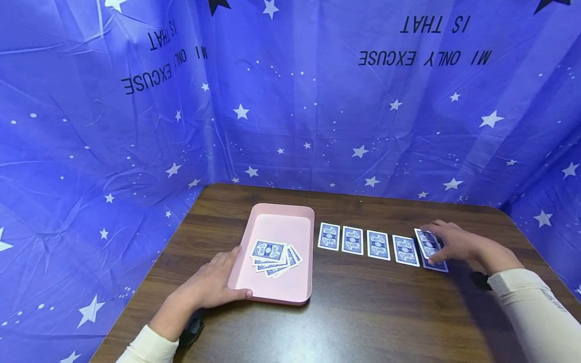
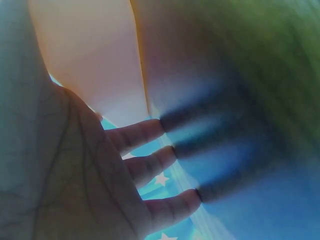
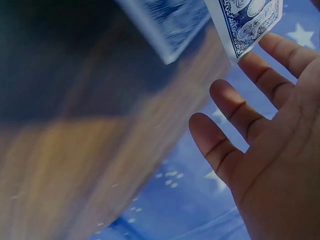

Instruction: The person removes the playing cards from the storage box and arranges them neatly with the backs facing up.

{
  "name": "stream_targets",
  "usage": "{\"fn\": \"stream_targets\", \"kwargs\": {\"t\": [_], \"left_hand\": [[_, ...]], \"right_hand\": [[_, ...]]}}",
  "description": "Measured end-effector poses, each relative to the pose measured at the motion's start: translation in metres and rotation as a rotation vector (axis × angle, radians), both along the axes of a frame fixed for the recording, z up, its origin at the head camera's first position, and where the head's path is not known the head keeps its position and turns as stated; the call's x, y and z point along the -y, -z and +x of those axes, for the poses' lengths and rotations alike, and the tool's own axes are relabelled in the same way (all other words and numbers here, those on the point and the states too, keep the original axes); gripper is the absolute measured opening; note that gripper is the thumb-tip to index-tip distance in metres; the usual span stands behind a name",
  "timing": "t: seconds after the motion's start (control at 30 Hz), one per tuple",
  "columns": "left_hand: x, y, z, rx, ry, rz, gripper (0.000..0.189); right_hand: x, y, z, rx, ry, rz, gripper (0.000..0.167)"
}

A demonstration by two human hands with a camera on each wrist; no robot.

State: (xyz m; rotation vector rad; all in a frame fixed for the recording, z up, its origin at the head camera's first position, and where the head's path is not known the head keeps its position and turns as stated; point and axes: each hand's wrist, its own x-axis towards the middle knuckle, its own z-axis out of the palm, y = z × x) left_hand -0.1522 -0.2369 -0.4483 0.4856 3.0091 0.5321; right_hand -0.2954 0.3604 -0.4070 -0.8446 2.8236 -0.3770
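My right hand (image 1: 453, 241) pinches a blue-backed playing card (image 1: 426, 243) by its long sides, thumb at the near end and fingers at the far end. That card (image 3: 250, 22) stands tilted in the right wrist view, with another blurred card (image 3: 172, 25) beside it. At the left, my left hand (image 1: 210, 283) rests against a pink tray (image 1: 307, 282), its thumb at the near left corner and fingers along the left side. In the left wrist view, the fingers (image 2: 167, 210) reach out straight. Several overlapping face-down cards (image 1: 269, 250) lie fanned inside the tray.
Right of the tray runs a row of face-down cards, from one near the tray (image 1: 329, 236) to one beside my right hand (image 1: 406, 250). The dark wooden table (image 1: 363, 307) ends at a blue star-patterned cloth (image 1: 317, 126) behind and at both sides.
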Motion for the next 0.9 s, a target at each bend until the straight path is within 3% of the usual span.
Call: {"fn": "stream_targets", "kwargs": {"t": [0.37, 0.6, 0.9], "left_hand": [[0.001, 0.000, 0.001, -0.001, -0.004, 0.004, 0.120], [0.001, 0.001, 0.000, -0.009, -0.003, 0.002, 0.120], [0.001, 0.002, -0.001, -0.017, -0.001, 0.004, 0.120]], "right_hand": [[-0.045, 0.017, 0.013, -0.018, 0.071, 0.058, 0.091], [-0.057, 0.020, 0.016, -0.050, 0.074, 0.066, 0.089], [-0.063, 0.023, 0.019, -0.008, 0.116, 0.074, 0.088]]}}
